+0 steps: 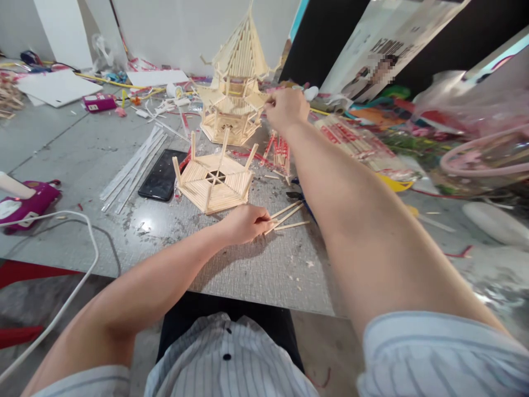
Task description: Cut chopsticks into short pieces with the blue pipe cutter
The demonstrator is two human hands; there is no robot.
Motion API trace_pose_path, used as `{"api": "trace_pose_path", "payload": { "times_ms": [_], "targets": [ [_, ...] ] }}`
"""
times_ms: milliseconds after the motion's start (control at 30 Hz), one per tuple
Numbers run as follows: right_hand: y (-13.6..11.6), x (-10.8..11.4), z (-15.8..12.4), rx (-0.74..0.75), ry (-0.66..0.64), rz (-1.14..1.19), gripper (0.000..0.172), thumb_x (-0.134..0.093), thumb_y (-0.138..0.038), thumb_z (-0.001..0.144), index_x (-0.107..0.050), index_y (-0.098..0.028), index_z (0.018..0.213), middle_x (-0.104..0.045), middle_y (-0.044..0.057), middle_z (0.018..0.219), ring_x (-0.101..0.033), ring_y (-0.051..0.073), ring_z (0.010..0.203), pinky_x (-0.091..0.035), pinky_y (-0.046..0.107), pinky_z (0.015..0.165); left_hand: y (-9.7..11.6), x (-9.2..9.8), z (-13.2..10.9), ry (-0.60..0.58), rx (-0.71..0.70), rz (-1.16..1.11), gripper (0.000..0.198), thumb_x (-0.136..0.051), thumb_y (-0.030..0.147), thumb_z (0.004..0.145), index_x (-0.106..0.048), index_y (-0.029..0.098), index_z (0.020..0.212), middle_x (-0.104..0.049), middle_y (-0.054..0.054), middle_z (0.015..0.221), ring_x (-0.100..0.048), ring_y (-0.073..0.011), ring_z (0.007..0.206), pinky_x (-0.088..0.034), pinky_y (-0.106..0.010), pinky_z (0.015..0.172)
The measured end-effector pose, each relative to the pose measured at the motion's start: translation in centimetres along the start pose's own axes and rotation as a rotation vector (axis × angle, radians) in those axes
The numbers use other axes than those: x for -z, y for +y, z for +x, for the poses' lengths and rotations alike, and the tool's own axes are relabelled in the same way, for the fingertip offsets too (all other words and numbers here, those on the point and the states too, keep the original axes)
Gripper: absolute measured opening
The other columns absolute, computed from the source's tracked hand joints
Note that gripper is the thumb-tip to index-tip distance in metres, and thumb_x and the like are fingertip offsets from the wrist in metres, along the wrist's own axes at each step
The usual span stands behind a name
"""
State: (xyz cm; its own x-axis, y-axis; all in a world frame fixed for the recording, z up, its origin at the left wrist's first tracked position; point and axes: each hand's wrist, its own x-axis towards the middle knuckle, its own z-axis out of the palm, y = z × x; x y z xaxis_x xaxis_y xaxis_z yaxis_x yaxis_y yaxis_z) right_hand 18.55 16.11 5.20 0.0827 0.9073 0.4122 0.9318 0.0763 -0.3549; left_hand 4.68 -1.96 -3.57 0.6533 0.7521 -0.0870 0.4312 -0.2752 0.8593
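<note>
A pale wall point(165, 33) stands behind a grey table point(82, 160), a dark seam crossing its left part. Right of the wall is a black panel point(318, 44) with a slanting, lettered poster point(417, 22). Light glares off the tabletop near its front edge. Below lies grey floor point(339, 358), with red pieces point(28, 270) at left.

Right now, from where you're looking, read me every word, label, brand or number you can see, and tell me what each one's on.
None can be read with certainty:
Slanted white poster: dark lettering, too blurred to quote.
Red-and-white packets: red printing, blurred.
Far purple device: pale label, too small.
Near purple device: pale label, unreadable.
Phone: dark screen, no text visible.
</note>
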Motion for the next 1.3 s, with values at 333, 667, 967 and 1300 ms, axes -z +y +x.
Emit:
{"api": "trace_pose_path", "payload": {
  "times_ms": [333, 667, 967, 1300],
  "targets": [
    [0.6, -0.3, -0.3, 0.082, -0.036, 0.053, 0.029, -0.053, -0.020, 0.081, -0.067, -0.007, 0.103, -0.067, 0.014, 0.101, -0.058, 0.021, 0.098, -0.039, 0.035, 0.082, -0.1, 0.0, 0.0, 0.002, -0.009, -0.006, 0.019, -0.048, 0.030, 0.084, -0.054, 0.015, 0.072, -0.054, 0.003, 0.055, -0.048, -0.0041, 0.040, -0.036, -0.019, 0.048],
    [1.2, -3.6, 0.1, -0.018, -0.062, 0.315, 0.028, -0.056, -0.026, 0.081, -0.067, -0.001, 0.088, -0.068, 0.013, 0.083, -0.054, 0.006, 0.065, -0.042, 0.025, 0.070, -0.2, -0.1, 0.1, 0.010, -0.067, 0.000, 0.022, -0.047, 0.028, 0.085, -0.051, 0.016, 0.068, -0.050, 0.004, 0.050, -0.047, -0.0046, 0.040, -0.034, -0.018, 0.047],
    [0.5, -5.5, -0.3, -0.001, -0.174, 0.282, 0.037, -0.055, -0.029, 0.083, -0.064, 0.000, 0.103, -0.066, 0.016, 0.100, -0.061, 0.018, 0.096, -0.039, 0.033, 0.088, 0.1, 0.1, 0.0, 0.021, -0.061, 0.062, 0.025, -0.048, 0.031, 0.085, -0.055, 0.014, 0.069, -0.057, 0.001, 0.056, -0.049, -0.0053, 0.043, -0.034, -0.018, 0.049],
    [1.4, -7.1, -0.3, 0.111, -0.141, 0.389, 0.038, -0.055, -0.023, 0.084, -0.061, -0.003, 0.115, -0.062, 0.017, 0.117, -0.056, 0.019, 0.111, -0.037, 0.028, 0.095, -0.2, 0.1, 0.2, 0.024, -0.065, 0.061, 0.022, -0.049, 0.030, 0.085, -0.055, 0.014, 0.070, -0.053, 0.003, 0.050, -0.050, -0.0057, 0.042, -0.035, -0.017, 0.051]
  ]
}}
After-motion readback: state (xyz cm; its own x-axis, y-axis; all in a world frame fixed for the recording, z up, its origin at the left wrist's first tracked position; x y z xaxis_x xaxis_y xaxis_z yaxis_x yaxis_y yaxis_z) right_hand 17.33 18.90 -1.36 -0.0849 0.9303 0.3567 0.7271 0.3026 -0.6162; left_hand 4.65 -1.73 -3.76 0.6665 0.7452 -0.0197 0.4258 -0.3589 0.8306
